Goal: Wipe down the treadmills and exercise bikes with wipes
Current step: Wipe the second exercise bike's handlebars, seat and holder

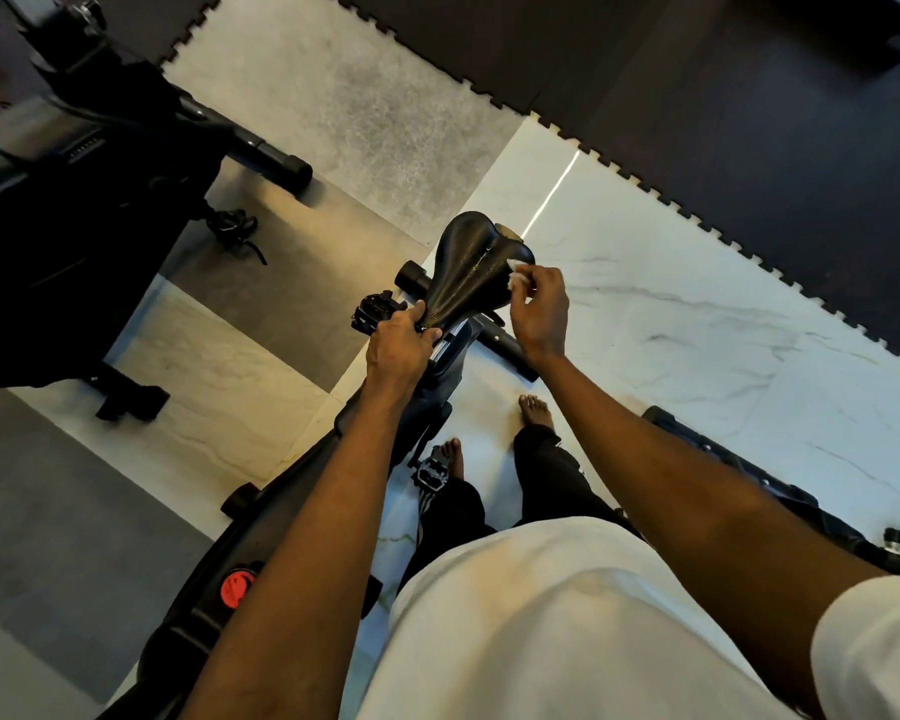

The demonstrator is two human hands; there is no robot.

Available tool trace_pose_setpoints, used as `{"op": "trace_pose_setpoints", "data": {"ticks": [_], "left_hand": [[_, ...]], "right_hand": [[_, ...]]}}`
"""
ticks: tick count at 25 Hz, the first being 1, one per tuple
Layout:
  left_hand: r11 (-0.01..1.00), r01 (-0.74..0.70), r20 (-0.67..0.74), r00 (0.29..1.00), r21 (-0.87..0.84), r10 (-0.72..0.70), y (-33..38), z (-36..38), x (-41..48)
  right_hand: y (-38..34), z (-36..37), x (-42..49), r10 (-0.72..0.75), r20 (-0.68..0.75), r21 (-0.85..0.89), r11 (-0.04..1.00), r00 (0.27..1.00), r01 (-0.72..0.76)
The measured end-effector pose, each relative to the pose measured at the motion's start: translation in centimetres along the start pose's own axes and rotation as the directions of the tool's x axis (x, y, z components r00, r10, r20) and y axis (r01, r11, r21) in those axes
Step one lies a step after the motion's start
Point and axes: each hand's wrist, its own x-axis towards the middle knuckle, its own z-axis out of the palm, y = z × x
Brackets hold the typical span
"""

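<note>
A black exercise bike (214, 579) stands right below me, its black saddle (471, 270) raised in the middle of the view. My left hand (398, 345) grips the narrow nose of the saddle. My right hand (539, 309) pinches a small white wipe (516, 275) against the saddle's right edge. The bike's frame runs down to the lower left, with a red knob (237, 587) on it and a pedal (432, 472) beside my foot.
A second black exercise machine (68, 200) fills the upper left, its base bar reaching toward the middle. Dark interlocking floor mats (749, 96) cover the upper right. My bare feet stand on white marble tiles (697, 330). Another dark machine part (780, 491) lies at the right.
</note>
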Motion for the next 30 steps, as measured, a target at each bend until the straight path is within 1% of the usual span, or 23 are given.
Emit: {"op": "trace_pose_setpoints", "data": {"ticks": [1, 2, 3, 4, 5, 6, 8, 9, 10, 11, 14, 15, 17, 19, 20, 22, 23, 24, 25, 27, 28, 29, 30], "left_hand": [[1.000, 0.015, -0.012, 1.000, -0.019, -0.015, 0.1, 0.3, 0.0], [0.999, 0.021, -0.024, 0.999, -0.041, -0.022, 0.2, 0.6, -0.1], [0.997, 0.028, -0.034, 0.999, -0.067, -0.031, 0.5, 1.2, -0.3], [0.995, 0.044, -0.047, 0.998, -0.094, -0.049, 0.9, 1.8, -0.5], [0.990, 0.067, -0.063, 0.995, -0.121, -0.075, 1.1, 2.4, -0.7], [0.985, 0.097, -0.077, 0.991, -0.140, -0.109, 1.2, 2.9, -0.7], [0.980, 0.130, -0.098, 0.984, -0.153, -0.146, 1.2, 3.9, -0.5], [0.981, 0.143, -0.108, 0.982, -0.135, -0.157, 1.4, 4.3, -0.5], [0.982, 0.163, -0.124, 0.977, -0.096, -0.174, 1.7, 4.7, -0.5], [0.981, 0.187, -0.141, 0.971, -0.041, -0.191, 2.1, 5.0, -0.4], [0.969, 0.238, -0.194, 0.956, 0.061, -0.222, 2.7, 5.9, -0.2], [0.968, 0.243, -0.199, 0.953, 0.065, -0.226, 2.7, 6.0, -0.2], [0.969, 0.239, -0.191, 0.956, 0.065, -0.223, 2.2, 6.1, 0.1], [0.977, 0.214, -0.187, 0.959, -0.003, -0.211, 1.5, 5.7, 0.0], [0.978, 0.193, -0.209, 0.956, -0.085, -0.207, 1.3, 5.6, -0.3], [0.958, 0.154, -0.295, 0.929, -0.240, -0.223, 1.2, 5.7, -1.0], [0.951, 0.143, -0.327, 0.916, -0.274, -0.232, 1.2, 5.7, -1.3], [0.949, 0.134, -0.346, 0.909, -0.286, -0.233, 1.1, 5.8, -1.5], [0.947, 0.129, -0.356, 0.905, -0.295, -0.234, 1.0, 5.8, -1.6], [0.935, 0.128, -0.359, 0.899, -0.331, -0.250, 1.0, 5.8, -1.8], [0.929, 0.131, -0.356, 0.898, -0.345, -0.259, 1.1, 5.8, -1.8], [0.924, 0.136, -0.354, 0.896, -0.358, -0.269, 1.1, 5.7, -1.6], [0.922, 0.134, -0.357, 0.894, -0.364, -0.271, 0.9, 5.7, -1.5]], "right_hand": [[0.1, -0.2, -0.2, -0.158, 0.115, -0.021, 0.987, 0.981, 0.161], [0.4, -0.4, -0.4, -0.276, 0.236, -0.051, 0.954, 0.932, 0.295], [0.6, -0.7, -0.4, -0.352, 0.336, -0.078, 0.914, 0.874, 0.398], [0.9, -1.1, 0.4, -0.397, 0.390, -0.093, 0.881, 0.831, 0.465], [1.0, -1.4, 1.6, -0.415, 0.407, -0.100, 0.865, 0.814, 0.492], [1.2, -1.7, 2.9, -0.411, 0.395, -0.102, 0.869, 0.821, 0.484], [1.9, -2.8, 4.7, -0.335, 0.328, -0.103, 0.917, 0.883, 0.386], [2.1, -3.4, 5.2, -0.306, 0.296, -0.097, 0.933, 0.905, 0.347], [2.3, -3.9, 5.7, -0.302, 0.298, -0.086, 0.936, 0.905, 0.341], [2.4, -4.0, 5.8, -0.321, 0.331, -0.075, 0.928, 0.888, 0.364], [2.2, -3.6, 4.8, -0.413, 0.525, -0.007, 0.873, 0.744, 0.489], [2.0, -3.4, 4.8, -0.429, 0.550, 0.018, 0.864, 0.717, 0.503], [1.5, -3.3, 5.6, -0.426, 0.566, 0.028, 0.866, 0.706, 0.499], [1.5, -3.4, 6.4, -0.393, 0.576, 0.005, 0.879, 0.717, 0.477], [1.7, -3.6, 6.9, -0.371, 0.559, -0.009, 0.891, 0.741, 0.453], [1.9, -3.7, 7.3, -0.333, 0.511, -0.046, 0.910, 0.793, 0.412], [1.7, -3.6, 7.1, -0.320, 0.505, -0.056, 0.914, 0.802, 0.401], [1.1, -3.3, 6.7, -0.332, 0.526, -0.050, 0.907, 0.783, 0.418], [0.4, -3.0, 6.1, -0.371, 0.582, -0.020, 0.883, 0.724, 0.469], [-0.6, -2.3, 5.2, -0.474, 0.710, 0.068, 0.783, 0.522, 0.618], [-0.9, -2.1, 5.6, -0.496, 0.737, 0.088, 0.744, 0.459, 0.663], [-1.3, -1.9, 6.3, -0.498, 0.735, 0.071, 0.731, 0.459, 0.679], [-1.4, -1.9, 7.1, -0.483, 0.711, 0.027, 0.745, 0.510, 0.667]]}}
